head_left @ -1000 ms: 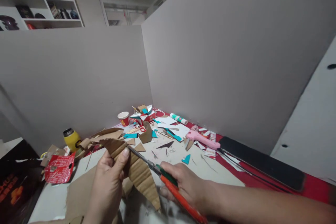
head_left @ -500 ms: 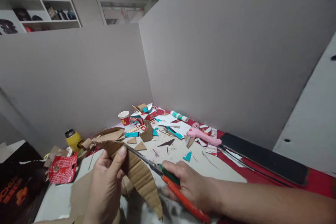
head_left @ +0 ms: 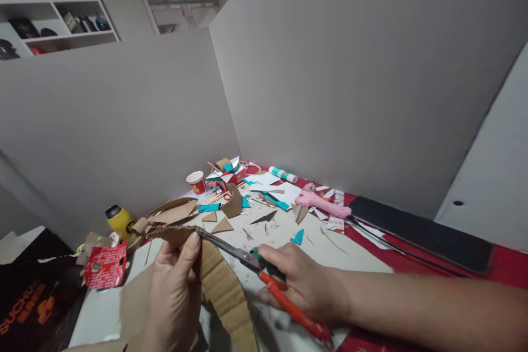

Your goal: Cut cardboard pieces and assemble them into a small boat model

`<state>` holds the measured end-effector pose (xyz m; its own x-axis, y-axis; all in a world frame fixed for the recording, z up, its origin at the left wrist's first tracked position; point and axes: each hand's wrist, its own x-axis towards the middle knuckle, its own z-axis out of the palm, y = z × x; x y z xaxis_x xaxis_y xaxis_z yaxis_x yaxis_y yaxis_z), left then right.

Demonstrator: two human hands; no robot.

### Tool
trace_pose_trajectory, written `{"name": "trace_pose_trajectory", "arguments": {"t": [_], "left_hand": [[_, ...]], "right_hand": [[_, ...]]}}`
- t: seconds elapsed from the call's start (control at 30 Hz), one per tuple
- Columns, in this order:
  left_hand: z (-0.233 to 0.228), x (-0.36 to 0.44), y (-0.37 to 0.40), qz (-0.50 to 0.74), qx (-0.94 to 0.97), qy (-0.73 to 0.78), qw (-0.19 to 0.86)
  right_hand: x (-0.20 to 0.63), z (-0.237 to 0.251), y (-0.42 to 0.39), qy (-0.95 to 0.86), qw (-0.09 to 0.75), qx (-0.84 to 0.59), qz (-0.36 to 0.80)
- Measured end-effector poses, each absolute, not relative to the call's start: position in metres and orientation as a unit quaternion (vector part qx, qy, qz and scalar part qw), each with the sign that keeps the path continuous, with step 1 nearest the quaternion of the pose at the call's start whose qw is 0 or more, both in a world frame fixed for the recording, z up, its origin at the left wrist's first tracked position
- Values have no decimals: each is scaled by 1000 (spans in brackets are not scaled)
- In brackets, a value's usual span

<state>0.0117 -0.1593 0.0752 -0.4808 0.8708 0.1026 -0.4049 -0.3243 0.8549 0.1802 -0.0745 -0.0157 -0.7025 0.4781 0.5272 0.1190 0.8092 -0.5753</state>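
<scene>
A curved piece of brown corrugated cardboard (head_left: 225,289) is pinched between the thumb and fingers of my left hand (head_left: 177,275). Its lower end hangs down toward the bottom of the view. My right hand (head_left: 301,280) is closed round the handles of a pair of scissors (head_left: 284,297), one red-orange and one green. The blades point left and lie along the cardboard's upper edge, with their tips close to my left thumb. How far the blades are parted is hard to make out.
Paper and cardboard scraps (head_left: 223,225) litter the white board. Behind stand a red-and-white paper cup (head_left: 196,182) and a yellow bottle (head_left: 119,221). At right lie a pink glue gun (head_left: 324,203), a glue stick (head_left: 282,174) and a long black object (head_left: 421,234). Grey partitions (head_left: 350,77) rise behind.
The view has shifted slightly. The cardboard strip hangs a little lower and steeper, its pointed end now out of sight. Both hands keep their hold.
</scene>
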Motion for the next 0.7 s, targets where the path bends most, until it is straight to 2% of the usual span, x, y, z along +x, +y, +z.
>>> {"name": "trace_pose_trajectory", "arguments": {"t": [0.43, 0.7], "left_hand": [[79, 21, -163, 771, 243, 386, 445], [79, 22, -166, 734, 250, 372, 510]], "right_hand": [[177, -24, -75, -885, 414, -114, 180], [177, -26, -75, -877, 382, -130, 262]]}}
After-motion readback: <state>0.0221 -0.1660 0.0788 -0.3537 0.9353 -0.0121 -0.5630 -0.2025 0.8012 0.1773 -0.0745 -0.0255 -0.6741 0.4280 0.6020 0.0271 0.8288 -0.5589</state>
